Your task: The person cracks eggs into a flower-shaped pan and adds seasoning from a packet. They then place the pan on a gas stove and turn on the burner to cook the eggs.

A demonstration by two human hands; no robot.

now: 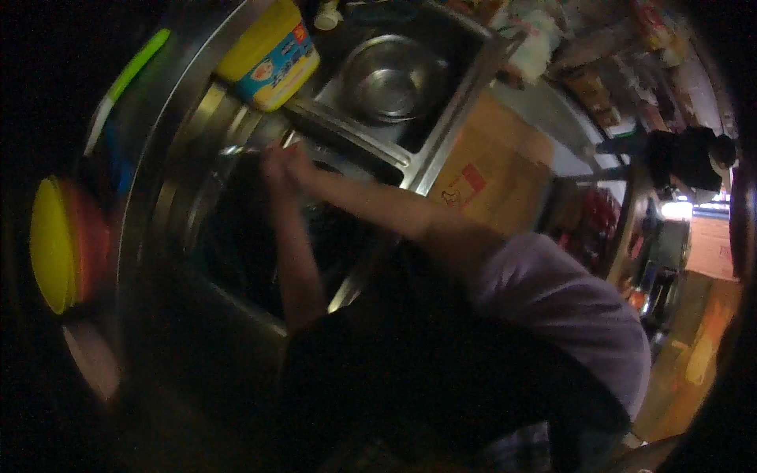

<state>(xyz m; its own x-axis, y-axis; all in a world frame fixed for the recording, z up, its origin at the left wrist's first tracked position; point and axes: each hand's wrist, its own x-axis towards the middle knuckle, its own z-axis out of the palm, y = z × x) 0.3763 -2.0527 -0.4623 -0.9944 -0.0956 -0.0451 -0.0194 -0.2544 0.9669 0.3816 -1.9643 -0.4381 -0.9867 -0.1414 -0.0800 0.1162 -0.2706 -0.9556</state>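
Observation:
Both of my bare hands meet over the near basin of a stainless steel double sink (434, 162). My left hand (274, 168) presses against my right hand (300, 167), and blur and dim light hide the fingers. No held object can be made out between them. Just beyond the hands, a shiny metal piece (290, 139) catches the light; its kind is unclear. The basin below is very dark. A yellow plastic tub (269, 59) with a blue printed label stands at the sink's back edge, close past my hands. In the other basin sits a round metal bowl (387, 83).
A cardboard box (497, 159) adjoins the sink on the right. Along the left are a green-handled utensil (139, 65) and a yellow-rimmed reddish container (53, 245). A small pale cup-like item (327, 16) stands at the back. Bags and clutter (591, 65) fill the far right.

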